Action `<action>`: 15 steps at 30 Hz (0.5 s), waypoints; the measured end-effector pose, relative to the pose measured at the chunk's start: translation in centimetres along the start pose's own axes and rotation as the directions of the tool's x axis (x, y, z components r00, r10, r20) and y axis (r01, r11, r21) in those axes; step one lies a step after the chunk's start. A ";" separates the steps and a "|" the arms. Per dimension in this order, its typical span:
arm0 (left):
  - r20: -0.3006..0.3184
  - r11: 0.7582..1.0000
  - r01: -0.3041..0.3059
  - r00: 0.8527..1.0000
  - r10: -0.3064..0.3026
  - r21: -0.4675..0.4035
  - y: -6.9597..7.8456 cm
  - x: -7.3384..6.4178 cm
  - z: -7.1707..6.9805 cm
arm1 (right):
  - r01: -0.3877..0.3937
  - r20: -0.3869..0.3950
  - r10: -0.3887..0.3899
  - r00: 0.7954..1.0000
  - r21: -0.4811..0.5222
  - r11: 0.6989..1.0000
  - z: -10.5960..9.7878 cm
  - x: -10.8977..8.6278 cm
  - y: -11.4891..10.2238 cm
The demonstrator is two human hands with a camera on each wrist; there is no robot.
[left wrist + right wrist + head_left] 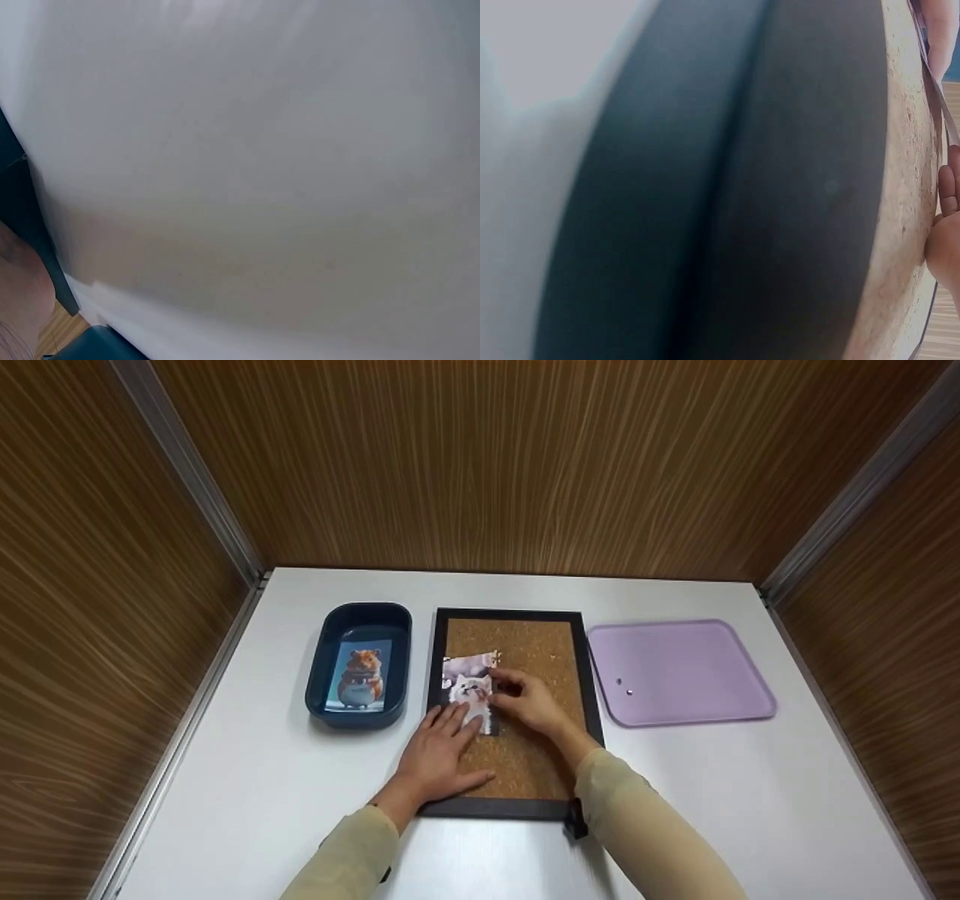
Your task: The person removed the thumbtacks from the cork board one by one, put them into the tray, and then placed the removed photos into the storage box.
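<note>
A cork board in a black frame lies flat. On its left half, a kitten picture lies just below a pale pinkish picture, with small shiny spots near that one's right corner. My left hand rests on the board's left side, fingers spread, fingertips on the kitten picture's lower left. My right hand pinches the kitten picture's right edge between curled fingers and thumb; the exact contact is partly hidden. The right wrist view shows parts of both hands at its right edge; the left wrist view shows mostly white table.
To the left stands a dark blue tray with a hamster picture in it. A purple tray lies at the right, bearing two small pin-like objects. Wood-patterned panels surround the white table.
</note>
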State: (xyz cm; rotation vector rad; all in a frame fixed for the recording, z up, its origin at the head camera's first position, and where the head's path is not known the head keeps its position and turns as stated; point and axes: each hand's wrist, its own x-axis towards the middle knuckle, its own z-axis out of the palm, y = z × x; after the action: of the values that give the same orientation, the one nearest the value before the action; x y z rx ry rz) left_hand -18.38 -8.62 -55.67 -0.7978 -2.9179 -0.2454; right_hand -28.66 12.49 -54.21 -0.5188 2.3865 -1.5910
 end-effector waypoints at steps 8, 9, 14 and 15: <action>-0.019 1.000 -0.012 1.000 0.012 0.006 0.0 -0.1 0.0 | 0.022 -0.013 -0.022 1.000 -0.028 0.999 0.1 0.1 0.0; -0.020 1.000 -0.012 1.000 0.012 0.004 0.0 -0.1 0.0 | 0.024 -0.016 -0.024 1.000 -0.031 0.999 0.1 0.0 0.0; -0.018 1.000 -0.005 1.000 0.005 -0.006 0.0 -0.1 -0.1 | 0.035 -0.036 -0.037 0.999 -0.065 0.997 0.0 0.0 0.1; -0.017 1.000 -0.004 1.000 0.004 -0.005 0.0 -0.1 -0.1 | 0.033 -0.040 -0.036 0.999 -0.068 0.997 0.0 0.0 0.1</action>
State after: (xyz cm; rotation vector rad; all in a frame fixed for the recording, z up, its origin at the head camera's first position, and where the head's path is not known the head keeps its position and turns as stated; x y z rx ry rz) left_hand -18.30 -8.64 -55.60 -0.7985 -2.9006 -0.2578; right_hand -28.68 12.50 -54.29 -0.5483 2.4818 -1.5543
